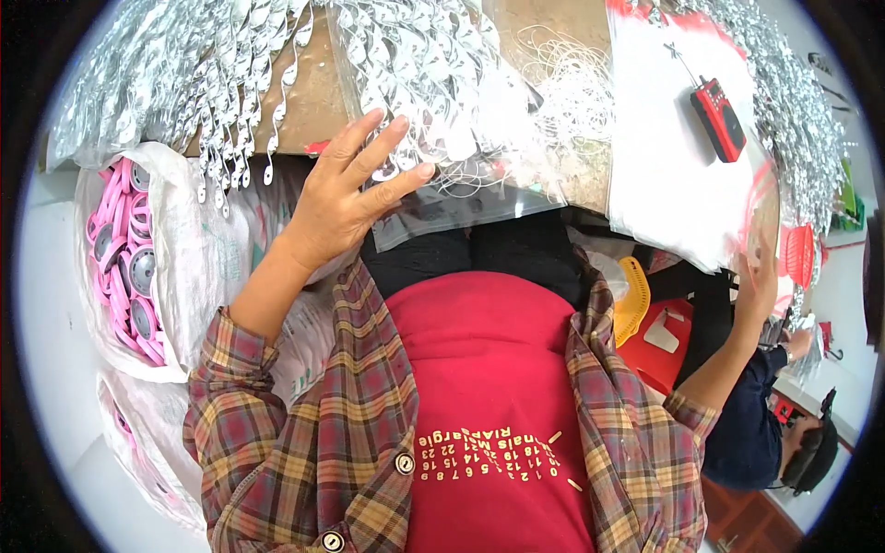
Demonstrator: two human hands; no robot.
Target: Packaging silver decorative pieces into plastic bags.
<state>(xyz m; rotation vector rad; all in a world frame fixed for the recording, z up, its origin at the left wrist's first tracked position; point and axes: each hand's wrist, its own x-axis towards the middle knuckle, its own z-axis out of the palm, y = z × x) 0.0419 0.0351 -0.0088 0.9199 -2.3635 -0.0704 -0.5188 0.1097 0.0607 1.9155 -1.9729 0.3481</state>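
Note:
My left hand [355,180] reaches over the table's front edge, open with its fingers spread. Beneath its fingertips lie silvery twisted strips [415,78] on a clear plastic bag [401,230] that hangs over the edge. At the far right my right hand [758,286] is closed on the curled, red-edged side of a clear plastic bag [763,207], beside a stack of white bags [654,198]. Its fingertips are partly lost against the bright plastic. A red radio [719,120] with a raised antenna rests on that stack.
A tangle of white string [572,92] lies mid-table. More silvery strips [138,83] pile at the left and far right. A white sack [175,276] of pink-rimmed wheels [129,258] stands at left. A red basket [799,256] and another person's sleeve [747,424] are at right.

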